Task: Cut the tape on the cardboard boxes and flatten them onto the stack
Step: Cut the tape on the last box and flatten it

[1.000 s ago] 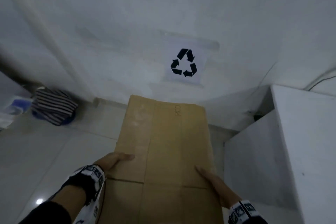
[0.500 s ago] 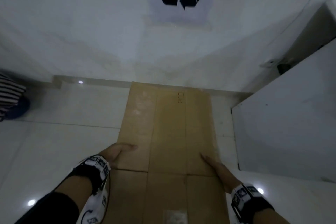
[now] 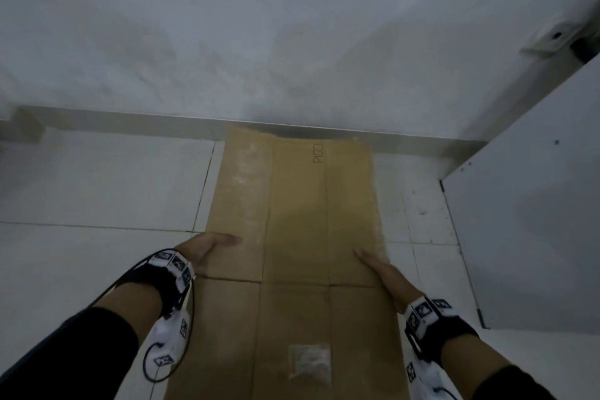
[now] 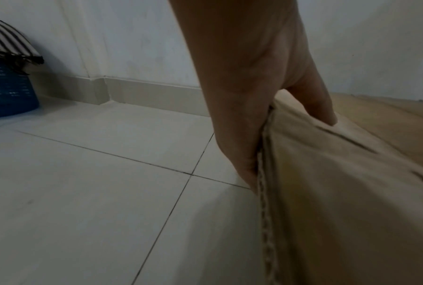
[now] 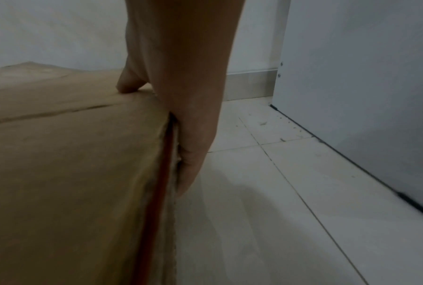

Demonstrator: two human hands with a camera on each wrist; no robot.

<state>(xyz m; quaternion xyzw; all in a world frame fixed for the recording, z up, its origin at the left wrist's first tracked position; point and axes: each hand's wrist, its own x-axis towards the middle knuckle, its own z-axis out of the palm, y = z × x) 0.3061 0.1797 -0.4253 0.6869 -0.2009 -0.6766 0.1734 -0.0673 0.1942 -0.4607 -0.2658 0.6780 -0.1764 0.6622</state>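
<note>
Head view, and the flattened cardboard box [image 3: 298, 237] runs up the centre of the frame over the white tiled floor [image 3: 107, 178], its far edge right at the skirting board [image 3: 130, 122]. Left hand [image 3: 203, 248] grips the left edge, thumb on top, fingers tucked underneath. Right hand [image 3: 384, 274] clamps the right edge the same way. From the left wrist, the thumb [image 4: 313, 104] presses down on the board. From the right wrist, the fingers [image 5: 193, 154] wrap under the edge. A white cabinet [image 3: 532, 204] stands at the right of the frame, and a blue basket [image 4: 7, 90] sits far left under striped cloth [image 4: 3, 38].
</note>
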